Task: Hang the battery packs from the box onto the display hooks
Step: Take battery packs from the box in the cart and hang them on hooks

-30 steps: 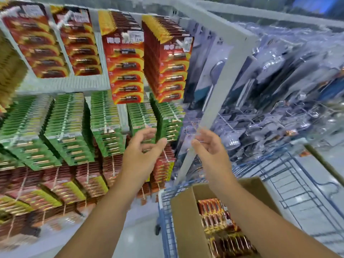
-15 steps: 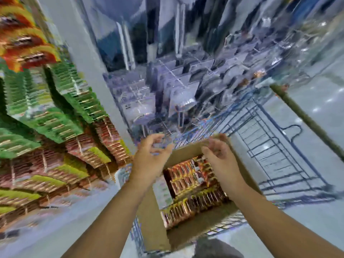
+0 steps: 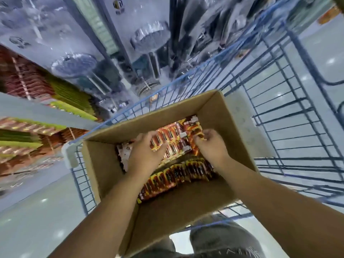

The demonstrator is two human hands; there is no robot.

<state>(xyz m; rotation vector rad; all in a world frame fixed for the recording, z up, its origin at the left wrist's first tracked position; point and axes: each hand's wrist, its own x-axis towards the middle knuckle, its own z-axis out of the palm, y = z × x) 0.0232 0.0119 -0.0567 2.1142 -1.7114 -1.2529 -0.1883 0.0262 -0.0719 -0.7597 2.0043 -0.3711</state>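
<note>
Looking down, we find both hands inside the open box [image 3: 104, 164], which sits in a blue wire cart [image 3: 279, 116]. The left hand [image 3: 144, 155] lies on the packs [image 3: 176, 140] at about 9 o'clock of the upper stack, fingers curled over their edges; we cannot tell whether it grips any. The right hand [image 3: 212, 146], at 3 o'clock of the same stack, has its fingers curled down onto the pack tops, apparently pinching one, though blur prevents a firm finding. A second row of packs [image 3: 178, 175] stands on edge nearer us, at 6 o'clock of the hands. Hanging packs on the display [image 3: 28, 84] appear at 9 to 10 o'clock, blurred. Clear-packaged goods [image 3: 149, 38] hang at 12 o'clock, beyond the cart.
</note>
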